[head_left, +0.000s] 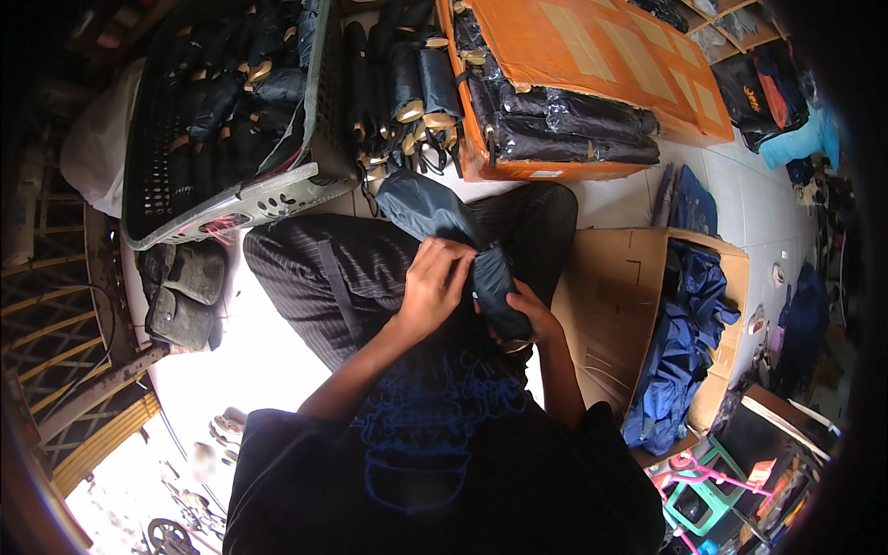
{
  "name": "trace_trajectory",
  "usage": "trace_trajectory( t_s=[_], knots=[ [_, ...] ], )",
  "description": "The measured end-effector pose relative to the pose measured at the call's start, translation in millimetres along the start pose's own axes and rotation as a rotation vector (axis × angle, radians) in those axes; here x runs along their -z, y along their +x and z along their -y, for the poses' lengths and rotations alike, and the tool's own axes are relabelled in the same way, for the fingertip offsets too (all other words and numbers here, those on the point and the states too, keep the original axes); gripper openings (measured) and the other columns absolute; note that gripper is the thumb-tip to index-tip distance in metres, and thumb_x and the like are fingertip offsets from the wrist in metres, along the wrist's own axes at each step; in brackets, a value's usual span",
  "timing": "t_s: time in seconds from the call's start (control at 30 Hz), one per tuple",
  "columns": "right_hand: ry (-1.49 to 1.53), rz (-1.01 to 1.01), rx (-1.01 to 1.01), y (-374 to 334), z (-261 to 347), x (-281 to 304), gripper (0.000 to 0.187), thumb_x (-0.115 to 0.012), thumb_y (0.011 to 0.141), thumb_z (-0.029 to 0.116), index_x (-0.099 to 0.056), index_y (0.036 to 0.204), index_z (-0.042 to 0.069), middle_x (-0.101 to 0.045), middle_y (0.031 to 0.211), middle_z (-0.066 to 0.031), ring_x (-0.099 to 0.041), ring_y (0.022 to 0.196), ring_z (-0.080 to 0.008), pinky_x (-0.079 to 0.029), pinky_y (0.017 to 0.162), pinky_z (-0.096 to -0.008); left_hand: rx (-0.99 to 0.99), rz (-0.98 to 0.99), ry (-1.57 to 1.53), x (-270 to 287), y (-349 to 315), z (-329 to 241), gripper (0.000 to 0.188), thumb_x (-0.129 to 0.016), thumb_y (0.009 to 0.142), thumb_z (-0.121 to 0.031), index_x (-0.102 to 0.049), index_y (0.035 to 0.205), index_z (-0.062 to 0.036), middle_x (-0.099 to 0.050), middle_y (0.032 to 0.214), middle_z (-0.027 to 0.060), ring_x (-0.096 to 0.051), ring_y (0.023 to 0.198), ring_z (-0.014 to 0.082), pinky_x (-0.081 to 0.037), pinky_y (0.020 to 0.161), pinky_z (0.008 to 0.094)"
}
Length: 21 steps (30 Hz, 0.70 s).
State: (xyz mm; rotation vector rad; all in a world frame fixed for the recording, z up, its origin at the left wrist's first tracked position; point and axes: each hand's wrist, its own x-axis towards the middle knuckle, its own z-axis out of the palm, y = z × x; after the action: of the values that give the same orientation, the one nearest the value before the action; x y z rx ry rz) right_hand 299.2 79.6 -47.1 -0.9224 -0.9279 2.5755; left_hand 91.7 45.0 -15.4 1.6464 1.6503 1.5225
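Observation:
A folded dark blue-grey umbrella (499,289) lies slantwise over my lap, its near end toward my body. My right hand (539,314) wraps round the lower part from the right side. Higher up, the thumb and fingers of my left hand (435,285) pinch the fabric at the narrowed middle. Beyond that pinch, a wider flap of the same dark fabric (422,205) stretches away to the far left over my leg. Whatever small piece sits between my left fingertips is hidden.
Far left stands a grey plastic basket (268,196) of folded umbrellas. Beside it, several umbrellas with wooden handles (439,92) lie piled. An orange taped carton (592,46) holds wrapped umbrellas. At right, a brown cardboard box (610,310) contains blue fabric (680,342). Dark pouches (190,291) lie left.

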Motion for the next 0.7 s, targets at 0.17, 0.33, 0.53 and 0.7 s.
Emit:
trace_trajectory(
  t_s=[0.17,0.33,0.53,0.7],
  knots=[
    [0.125,0.020,0.087,2,-1,-8,0.060,-0.062,0.083,0.043,-0.043,0.123,0.003,-0.061,0.096,-0.0139,-0.063,0.063,-0.0203,-0.053,0.049,-0.0304,-0.069,0.020,-0.046,-1,-2,-4,0.010,-0.066,0.080,0.004,-0.062,0.089,0.0011,-0.063,0.084,0.0119,-0.059,0.077,0.0268,-0.047,0.070,0.0340],
    [0.059,-0.027,0.117,6,3,-13,0.059,-0.064,0.082,0.035,-0.042,0.125,0.001,-0.061,0.098,-0.0145,-0.064,0.065,-0.0208,-0.054,0.054,-0.0318,0.151,-0.097,-0.173,-6,-6,-9,0.008,-0.067,0.082,0.001,-0.062,0.088,-0.0002,-0.059,0.086,0.0100,-0.057,0.075,0.0189,-0.046,0.065,0.0293],
    [-0.095,-0.115,0.197,8,19,-36,0.067,-0.070,0.074,0.043,-0.046,0.118,-0.002,-0.061,0.093,-0.0149,-0.063,0.064,-0.0214,-0.054,0.053,-0.0321,0.724,-0.314,-0.717,-6,-7,-10,0.079,-0.080,0.071,-0.001,-0.025,0.127,-0.0111,-0.040,0.109,0.0049,-0.048,0.092,0.0142,-0.043,0.083,0.0273],
    [-0.154,-0.055,0.163,7,27,-41,0.067,-0.071,0.075,0.035,-0.045,0.124,-0.002,-0.062,0.098,-0.0136,-0.063,0.074,-0.0199,-0.052,0.066,-0.0314,0.778,-0.078,-1.257,12,4,-14,0.059,-0.075,0.076,-0.003,-0.043,0.126,-0.0026,-0.054,0.120,0.0109,-0.054,0.111,0.0190,-0.045,0.092,0.0334]
  ],
)
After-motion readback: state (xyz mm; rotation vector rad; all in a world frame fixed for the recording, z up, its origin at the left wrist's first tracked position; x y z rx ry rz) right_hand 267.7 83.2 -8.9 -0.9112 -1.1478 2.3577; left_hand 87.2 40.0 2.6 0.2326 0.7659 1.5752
